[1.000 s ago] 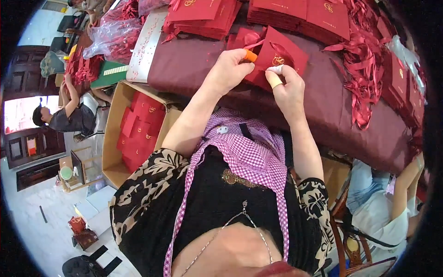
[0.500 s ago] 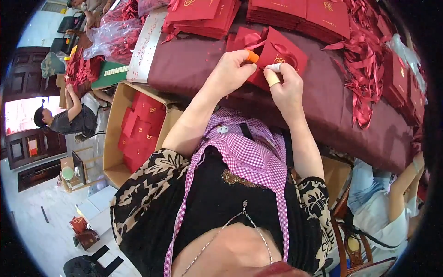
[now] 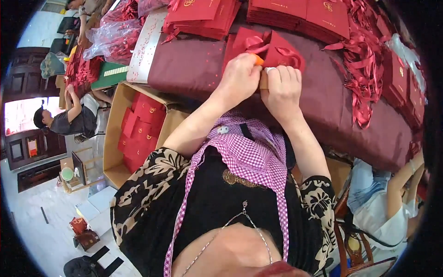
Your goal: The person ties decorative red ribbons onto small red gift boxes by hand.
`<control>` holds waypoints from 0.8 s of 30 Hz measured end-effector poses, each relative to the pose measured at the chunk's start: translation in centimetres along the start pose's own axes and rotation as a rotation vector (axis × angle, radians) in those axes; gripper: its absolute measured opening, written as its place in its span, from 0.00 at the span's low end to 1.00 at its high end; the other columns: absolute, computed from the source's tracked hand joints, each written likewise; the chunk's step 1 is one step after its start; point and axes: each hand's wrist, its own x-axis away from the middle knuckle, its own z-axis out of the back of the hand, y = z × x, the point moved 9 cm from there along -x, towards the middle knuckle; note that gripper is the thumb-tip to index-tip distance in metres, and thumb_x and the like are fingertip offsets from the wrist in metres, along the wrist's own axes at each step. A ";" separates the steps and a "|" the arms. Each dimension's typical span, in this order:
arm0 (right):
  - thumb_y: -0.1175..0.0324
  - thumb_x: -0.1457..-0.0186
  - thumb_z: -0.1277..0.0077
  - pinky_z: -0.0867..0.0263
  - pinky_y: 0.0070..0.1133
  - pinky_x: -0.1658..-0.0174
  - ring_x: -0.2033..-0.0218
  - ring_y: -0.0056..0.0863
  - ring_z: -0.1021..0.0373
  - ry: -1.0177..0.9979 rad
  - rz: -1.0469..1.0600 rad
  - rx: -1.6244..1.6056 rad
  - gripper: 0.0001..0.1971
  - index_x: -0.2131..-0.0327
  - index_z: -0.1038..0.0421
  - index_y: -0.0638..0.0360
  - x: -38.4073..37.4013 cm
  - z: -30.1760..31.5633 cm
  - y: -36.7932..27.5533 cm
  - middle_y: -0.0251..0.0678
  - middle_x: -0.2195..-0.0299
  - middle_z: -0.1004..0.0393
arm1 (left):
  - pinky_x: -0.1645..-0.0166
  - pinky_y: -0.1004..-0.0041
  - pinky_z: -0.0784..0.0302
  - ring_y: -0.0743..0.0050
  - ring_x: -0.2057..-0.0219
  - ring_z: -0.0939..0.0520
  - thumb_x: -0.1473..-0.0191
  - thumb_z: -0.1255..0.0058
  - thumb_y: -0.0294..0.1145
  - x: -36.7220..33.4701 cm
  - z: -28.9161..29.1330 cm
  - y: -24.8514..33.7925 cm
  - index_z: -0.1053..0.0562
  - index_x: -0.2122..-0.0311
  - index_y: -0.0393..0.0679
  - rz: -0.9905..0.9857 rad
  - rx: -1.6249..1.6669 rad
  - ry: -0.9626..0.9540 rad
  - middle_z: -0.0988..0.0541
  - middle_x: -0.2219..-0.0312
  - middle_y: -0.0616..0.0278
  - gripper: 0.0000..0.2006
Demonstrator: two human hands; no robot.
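Note:
A red paper gift bag [image 3: 237,46] with a ribbon bow [image 3: 256,45] and ribbon loops lies at the near edge of the cloth-covered table. My left hand [image 3: 241,79], with an orange cover on a fingertip, is closed at the bag's near side. Right beside it, my right hand [image 3: 284,90] is curled shut against the same side, with white and tan wraps on its fingers. Knuckles hide which part of the bag or ribbon the fingertips pinch.
Stacks of red bags [image 3: 203,16] fill the table's far side. Loose red ribbons [image 3: 362,78] hang over its edge on the right. An open cardboard box [image 3: 113,138] of red bags stands left of me. One person [image 3: 71,115] works at left, another [image 3: 383,207] at right.
Both hands have turned, knuckles up, and curled more tightly at the bag. The right hand has moved slightly left and nearer to me. The bag's printed front is now mostly hidden.

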 end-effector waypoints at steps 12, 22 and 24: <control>0.74 0.56 0.43 0.37 0.30 0.66 0.73 0.39 0.32 -0.012 -0.393 -0.495 0.06 0.76 0.31 0.62 1.2 -0.4 4.4 0.39 0.78 0.30 | 0.61 0.79 0.28 0.84 0.66 0.25 0.49 0.53 0.20 -0.3 -1.7 -2.5 0.26 0.59 0.33 0.140 0.336 -0.315 0.22 0.70 0.67 0.11; 0.73 0.56 0.41 0.37 0.29 0.67 0.73 0.36 0.32 -0.130 -0.192 -0.373 0.08 0.72 0.30 0.62 0.2 2.1 3.2 0.38 0.77 0.30 | 0.61 0.80 0.29 0.85 0.66 0.27 0.49 0.56 0.17 0.0 -2.1 -1.0 0.27 0.62 0.34 0.133 0.479 -0.273 0.24 0.70 0.68 0.09; 0.70 0.56 0.39 0.36 0.26 0.70 0.75 0.32 0.32 -0.394 -0.499 -0.671 0.12 0.68 0.29 0.62 0.7 0.9 4.8 0.37 0.77 0.30 | 0.66 0.79 0.29 0.84 0.70 0.25 0.51 0.54 0.19 -0.2 -2.0 -0.9 0.26 0.64 0.34 0.129 0.583 -0.234 0.23 0.75 0.63 0.09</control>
